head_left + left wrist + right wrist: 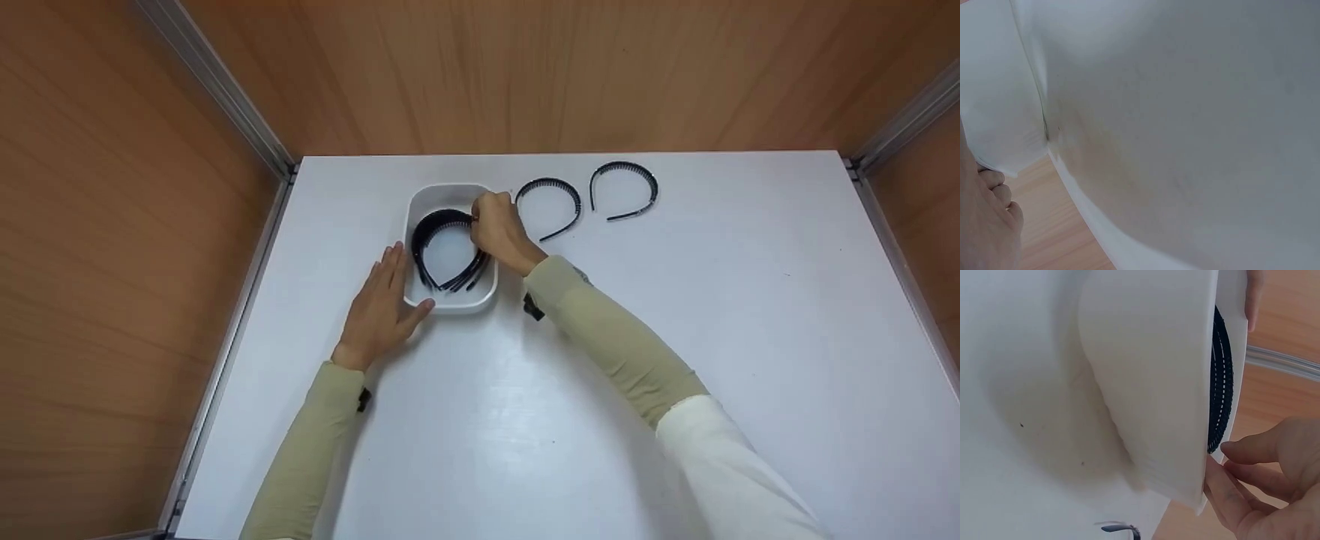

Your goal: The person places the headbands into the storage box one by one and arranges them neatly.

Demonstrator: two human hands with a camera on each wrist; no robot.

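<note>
Inside a white plastic tub stands a stack of black toothed headbands. My left hand lies against the tub's left side, fingers straight, thumb at the front rim; part of that hand shows at the left of the left wrist view. Over the tub's right rim reaches my right hand, its thumb and fingers pinching a headband at the right side of the stack. In the right wrist view, the thumb of the right hand meets the end of the headbands; some fingertips are hidden behind the tub wall.
Two more black headbands lie on the white table right of the tub: a nearer one beside the right hand and a farther one. Wood-grain panels with metal edge strips stand around the table's back and sides.
</note>
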